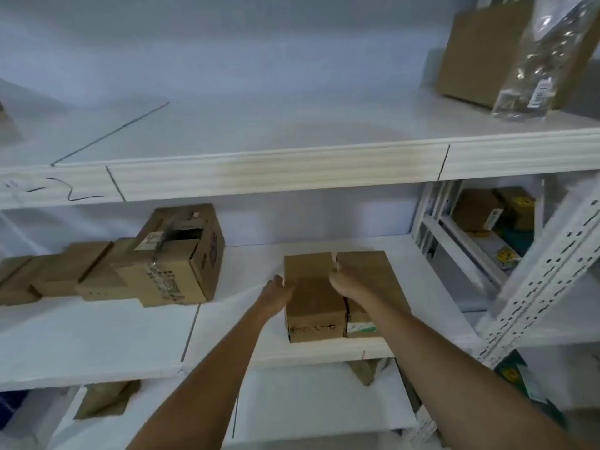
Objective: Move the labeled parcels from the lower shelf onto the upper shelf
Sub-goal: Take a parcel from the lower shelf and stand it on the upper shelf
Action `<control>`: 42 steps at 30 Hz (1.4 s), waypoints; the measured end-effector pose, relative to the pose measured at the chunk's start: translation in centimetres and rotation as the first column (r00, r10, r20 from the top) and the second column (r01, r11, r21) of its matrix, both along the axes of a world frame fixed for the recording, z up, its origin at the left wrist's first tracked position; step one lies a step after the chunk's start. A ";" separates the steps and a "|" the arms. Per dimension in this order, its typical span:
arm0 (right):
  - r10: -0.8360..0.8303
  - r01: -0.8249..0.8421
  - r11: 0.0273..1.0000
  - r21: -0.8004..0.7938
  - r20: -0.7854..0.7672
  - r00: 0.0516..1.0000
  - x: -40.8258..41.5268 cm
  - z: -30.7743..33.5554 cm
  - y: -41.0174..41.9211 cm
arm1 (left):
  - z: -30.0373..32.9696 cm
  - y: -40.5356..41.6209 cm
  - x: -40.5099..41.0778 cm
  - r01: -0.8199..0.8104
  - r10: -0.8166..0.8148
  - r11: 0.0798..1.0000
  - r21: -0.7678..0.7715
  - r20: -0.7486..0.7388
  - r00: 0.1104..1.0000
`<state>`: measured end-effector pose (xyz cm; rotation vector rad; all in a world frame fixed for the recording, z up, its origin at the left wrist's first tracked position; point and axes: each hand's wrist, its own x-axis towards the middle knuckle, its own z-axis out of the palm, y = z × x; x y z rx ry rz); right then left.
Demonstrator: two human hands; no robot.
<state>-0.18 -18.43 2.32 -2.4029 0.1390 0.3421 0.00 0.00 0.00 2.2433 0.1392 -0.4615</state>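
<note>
Where the lower white shelf [130, 336] runs left, a row of plain brown cardboard cartons [146, 271] waits, untouched. Mid-shelf: left hand [276, 295] flat against the left face of a small brown cardboard parcel with handwriting on its front [313, 300]; right hand [345, 280] curled over its right top edge, wedged at the seam with the neighbouring brown green-labelled box [367, 280]. Both hands clamp it, probably to lift it clear. Upper white shelf [276, 170] bare above; flat brown carton [474, 53] and clear bag [545, 60] far right.
</note>
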 end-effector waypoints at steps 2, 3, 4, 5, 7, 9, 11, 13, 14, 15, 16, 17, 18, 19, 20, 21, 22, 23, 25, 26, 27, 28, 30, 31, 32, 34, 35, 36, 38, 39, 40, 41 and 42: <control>-0.011 0.011 0.999 -0.049 -0.001 1.000 0.4 0.4 0.1 | -1.0 -0.2 0.6 -0.093 0.088 0.992 -0.088 -0.060 0.994; -0.010 0.009 0.996 -0.083 -0.012 1.000 0.3 0.3 0.2 | -1.7 -0.3 0.7 -0.125 0.112 0.984 -0.129 -0.104 0.988; -0.005 0.004 0.994 -0.110 -0.012 1.000 0.2 0.3 0.4 | -2.4 -0.4 0.8 -0.159 0.135 0.973 -0.166 -0.147 0.980; -0.003 0.002 0.990 -0.141 -0.012 1.000 0.0 0.5 0.5 | -3.1 -0.5 1.0 -0.192 0.152 0.960 -0.205 -0.193 0.969; 0.019 -0.012 0.966 -0.259 0.023 1.000 -0.3 0.7 0.8 | -4.2 -0.5 1.3 -0.262 0.179 0.913 -0.314 -0.269 0.946; 0.059 -0.035 0.928 -0.371 0.055 0.997 -0.6 0.6 1.0 | -5.1 -0.4 1.2 -0.325 0.201 0.845 -0.425 -0.311 0.929; 0.073 -0.045 0.925 -0.376 0.059 0.996 -0.9 0.6 1.2 | -5.6 -0.1 0.9 -0.384 0.224 0.766 -0.516 -0.346 0.911; 0.050 -0.033 0.939 -0.343 0.043 0.998 -1.0 0.6 1.4 | -5.6 0.0 0.5 -0.445 0.230 0.640 -0.626 -0.396 0.889; 0.034 -0.023 0.947 -0.320 0.030 0.999 -1.0 0.6 1.4 | -5.4 -0.1 0.2 -0.469 0.226 0.578 -0.668 -0.420 0.879; 0.023 -0.017 0.954 -0.298 0.017 1.000 -1.0 0.5 1.5 | -5.0 -0.1 -0.1 -0.473 0.222 0.548 -0.690 -0.425 0.878; 0.014 -0.013 0.962 -0.274 0.004 1.000 -0.9 0.4 1.4 | -4.5 -0.1 -0.5 -0.448 0.212 0.562 -0.695 -0.403 0.890; 0.009 -0.010 0.971 -0.240 -0.008 1.000 -0.9 0.2 1.4 | -3.9 -0.1 -0.9 -0.413 0.204 0.600 -0.685 -0.368 0.907; 0.007 -0.011 0.981 -0.193 -0.020 1.000 -0.8 0.1 1.3 | -3.4 0.0 -1.2 -0.377 0.212 0.640 -0.670 -0.317 0.924; 0.008 -0.013 0.991 -0.135 -0.041 0.999 -0.7 0.0 1.2 | -2.8 0.2 -1.5 -0.358 0.239 0.673 -0.647 -0.267 0.934; 0.010 -0.015 0.997 -0.072 -0.067 0.998 -0.7 0.0 1.1 | -2.3 0.3 -1.7 -0.349 0.280 0.702 -0.621 -0.209 0.937; 0.011 -0.012 1.000 -0.006 -0.102 0.995 -0.7 0.1 1.0 | -1.7 0.4 -1.9 -0.332 0.325 0.745 -0.579 -0.120 0.938; 0.007 0.002 0.998 0.067 -0.137 0.991 -0.6 0.3 1.1 | -1.0 0.4 -2.1 -0.312 0.359 0.811 -0.495 0.001 0.933; -0.007 0.031 0.989 0.144 -0.167 0.986 -0.6 0.4 1.2 | -0.1 0.3 -2.4 -0.297 0.361 0.888 -0.352 0.132 0.923; -0.058 0.114 0.953 0.281 -0.201 0.978 -0.3 0.7 1.4 | 1.7 -0.3 -3.3 -0.297 0.276 0.955 0.010 0.347 0.896; -0.095 0.168 0.923 0.346 -0.218 0.971 0.0 0.9 1.6 | 2.5 -0.7 -3.7 -0.301 0.200 0.936 0.182 0.427 0.882; -0.147 0.243 0.874 0.420 -0.248 0.957 0.1 1.1 1.8 | 3.0 -1.2 -4.1 -0.299 0.113 0.896 0.328 0.482 0.869; -0.203 0.329 0.805 0.495 -0.291 0.935 0.2 1.4 1.9 | 3.3 -1.8 -4.5 -0.289 0.028 0.852 0.438 0.512 0.859; -0.266 0.449 0.664 0.598 -0.372 0.889 0.3 1.9 2.2 | 3.6 -3.0 -5.5 -0.232 -0.126 0.783 0.577 0.513 0.849; -0.270 0.477 0.617 0.626 -0.400 0.876 0.2 2.2 2.3 | 3.6 -3.5 -5.9 -0.204 -0.196 0.752 0.627 0.508 0.839; -0.269 0.499 0.581 0.643 -0.426 0.864 0.1 2.4 2.4 | 3.5 -4.0 -6.2 -0.188 -0.256 0.720 0.668 0.507 0.823; -0.274 0.547 0.520 0.656 -0.479 0.834 -0.2 2.7 2.6 | 3.4 -5.0 -6.7 -0.179 -0.340 0.649 0.739 0.492 0.802; -0.272 0.569 0.484 0.665 -0.503 0.820 -0.3 2.8 2.6 | 3.5 -5.4 -7.0 -0.181 -0.371 0.607 0.774 0.476 0.797; -0.265 0.581 0.449 0.679 -0.520 0.812 -0.4 2.9 2.7 | 3.7 -5.9 -7.2 -0.183 -0.398 0.562 0.807 0.458 0.795; -0.236 0.573 0.370 0.731 -0.522 0.820 -0.4 2.8 2.9 | 3.8 -6.9 -8.0 -0.184 -0.442 0.492 0.851 0.426 0.790; -0.226 0.556 0.327 0.764 -0.509 0.831 -0.5 2.6 3.0 | 3.9 -7.3 -8.5 -0.169 -0.448 0.483 0.859 0.408 0.795; -0.226 0.545 0.305 0.781 -0.497 0.838 -0.5 2.5 3.1 | 4.1 -7.7 -8.9 -0.150 -0.445 0.484 0.862 0.390 0.807; -0.230 0.540 0.303 0.786 -0.489 0.841 -0.6 2.4 3.1 | 4.3 -8.0 -9.4 -0.132 -0.433 0.493 0.860 0.374 0.820; -0.223 0.532 0.316 0.786 -0.483 0.847 -0.6 2.4 2.9 | 4.7 -8.2 -9.7 -0.117 -0.421 0.516 0.848 0.370 0.828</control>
